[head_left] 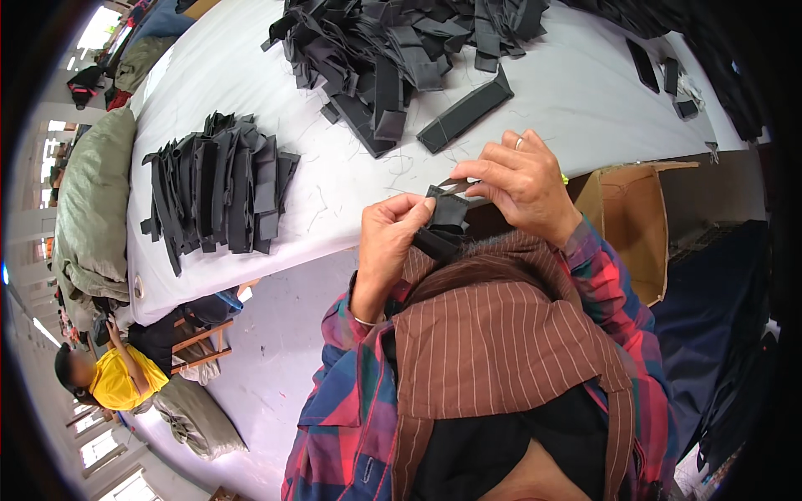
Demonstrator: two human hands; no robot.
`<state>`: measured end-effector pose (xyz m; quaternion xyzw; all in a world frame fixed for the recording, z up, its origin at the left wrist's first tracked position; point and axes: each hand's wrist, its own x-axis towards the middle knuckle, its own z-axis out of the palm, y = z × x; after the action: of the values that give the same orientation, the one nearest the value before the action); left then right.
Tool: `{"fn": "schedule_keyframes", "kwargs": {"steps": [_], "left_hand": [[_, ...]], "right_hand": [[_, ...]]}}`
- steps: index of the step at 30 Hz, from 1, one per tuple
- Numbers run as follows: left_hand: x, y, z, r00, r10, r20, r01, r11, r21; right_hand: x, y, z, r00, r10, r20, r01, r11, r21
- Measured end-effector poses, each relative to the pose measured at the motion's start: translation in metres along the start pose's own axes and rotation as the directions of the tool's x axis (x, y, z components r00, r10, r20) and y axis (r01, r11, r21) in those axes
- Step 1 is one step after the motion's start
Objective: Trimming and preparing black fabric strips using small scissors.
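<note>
Both hands pinch one small black fabric piece (446, 210) just off the near edge of the white table (576, 92): the left hand (391, 238) clenches its lower end between thumb and fingers, while the right hand (520, 182) grips the upper edge with its fingertips, a thin blade-like tool seemingly tucked there, though I cannot tell for sure. That piece looks light, limp and floppy, best held by its edges and kept taut. On the table lie a neat stack of black pieces (219, 188), a loose heap of black pieces (401, 46) and a long folded strip (465, 110). An open cardboard box (628, 219) stands beside the table; its contents are hidden.
</note>
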<state>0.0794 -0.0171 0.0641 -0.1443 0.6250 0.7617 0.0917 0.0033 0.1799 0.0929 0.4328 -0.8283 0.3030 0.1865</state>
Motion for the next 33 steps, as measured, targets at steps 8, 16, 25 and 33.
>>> {"fn": "schedule_keyframes", "kwargs": {"steps": [8, 16, 25, 33], "left_hand": [[-0.002, 0.000, -0.001, 1.000, -0.007, 0.010, 0.007, 1.000, 0.011], [-0.017, 0.026, 0.008, 0.930, 0.363, -0.059, -0.362, 0.932, 0.015], [-0.011, 0.018, 0.002, 0.992, 0.101, -0.082, -0.112, 0.983, -0.144], [-0.011, 0.017, -0.004, 0.997, 0.073, -0.006, -0.074, 0.993, -0.087]], "right_hand": [[-0.002, -0.004, 0.000, 0.998, 0.046, 0.041, -0.045, 0.999, -0.029], [-0.015, -0.014, -0.010, 0.816, 0.545, 0.193, -0.450, 0.389, 0.804], [-0.005, -0.024, -0.012, 0.973, 0.216, -0.085, -0.199, 0.965, 0.173], [0.001, -0.019, -0.009, 0.997, 0.042, -0.068, -0.047, 0.996, -0.070]]}}
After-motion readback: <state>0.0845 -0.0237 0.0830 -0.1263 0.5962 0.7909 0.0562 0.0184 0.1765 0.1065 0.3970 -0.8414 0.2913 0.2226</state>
